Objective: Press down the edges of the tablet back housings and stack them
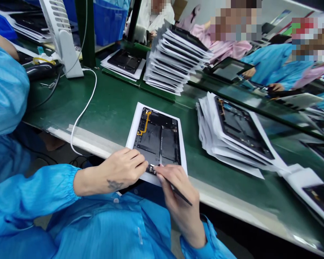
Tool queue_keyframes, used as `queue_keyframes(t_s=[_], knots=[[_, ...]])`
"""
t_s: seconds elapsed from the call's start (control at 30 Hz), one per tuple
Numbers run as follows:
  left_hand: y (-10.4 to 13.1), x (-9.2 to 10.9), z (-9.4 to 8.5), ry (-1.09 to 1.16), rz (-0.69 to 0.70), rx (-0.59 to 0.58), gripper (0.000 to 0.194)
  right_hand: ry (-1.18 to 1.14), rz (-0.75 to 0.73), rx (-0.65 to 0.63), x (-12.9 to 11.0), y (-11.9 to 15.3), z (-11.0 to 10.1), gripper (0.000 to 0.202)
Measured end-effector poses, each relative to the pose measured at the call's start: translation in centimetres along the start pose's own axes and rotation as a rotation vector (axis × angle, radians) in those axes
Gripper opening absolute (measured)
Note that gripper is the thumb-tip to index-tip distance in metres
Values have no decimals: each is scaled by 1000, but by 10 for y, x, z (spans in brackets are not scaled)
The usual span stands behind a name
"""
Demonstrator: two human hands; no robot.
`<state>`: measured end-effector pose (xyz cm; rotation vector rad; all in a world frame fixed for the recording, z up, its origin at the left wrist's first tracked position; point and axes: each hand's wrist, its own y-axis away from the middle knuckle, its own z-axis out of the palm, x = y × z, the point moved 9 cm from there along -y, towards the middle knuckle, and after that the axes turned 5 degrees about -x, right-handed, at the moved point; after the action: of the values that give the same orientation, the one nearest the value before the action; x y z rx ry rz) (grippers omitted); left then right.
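Head view: both hands are crowded around one tiny spot, so that's where I'd expect trouble. Right under the fingertips is a small metal part point(152, 169), at the near end of a black open housing point(151, 142). If the dark slim tool point(181, 194) skids, it could nick that part or the grey strip point(161, 142) running away from the fingers. Also, the housing sits on a loose white sheet point(135, 124) right at the bench's front edge, so a hard shove might slide or tip the lot.

Fingers: right hand point(182, 181) has thumb and forefinger pinched tight around the tool, their tips right beside the metal part. Left hand point(126, 166) is curled, fingertips bunched close together on the other side of it. Can't tell whether they're pinching something or just steadying, the tips hide it.

Past the fingers, toward the housing's far left, there's an orange flex cable point(146, 126). Off to the right of the fingers is a paper-interleaved stack point(205, 133) with another open housing point(243, 126) on top. Left of the fingers and further out, a white cord point(92, 95) loops over the green bench point(110, 100), well apart from the hands. Straight ahead and farther is a tall leaning stack point(169, 63); way off to the right, past the bench, a co-worker in blue sleeves point(272, 64).
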<state>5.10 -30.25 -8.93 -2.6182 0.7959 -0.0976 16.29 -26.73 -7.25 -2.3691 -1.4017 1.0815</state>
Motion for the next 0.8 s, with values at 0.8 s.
queue_keyframes(t_s=[0.8], knots=[[11, -105, 44, 1464, -942, -33, 82, -228, 132, 365, 27, 23, -4, 18]])
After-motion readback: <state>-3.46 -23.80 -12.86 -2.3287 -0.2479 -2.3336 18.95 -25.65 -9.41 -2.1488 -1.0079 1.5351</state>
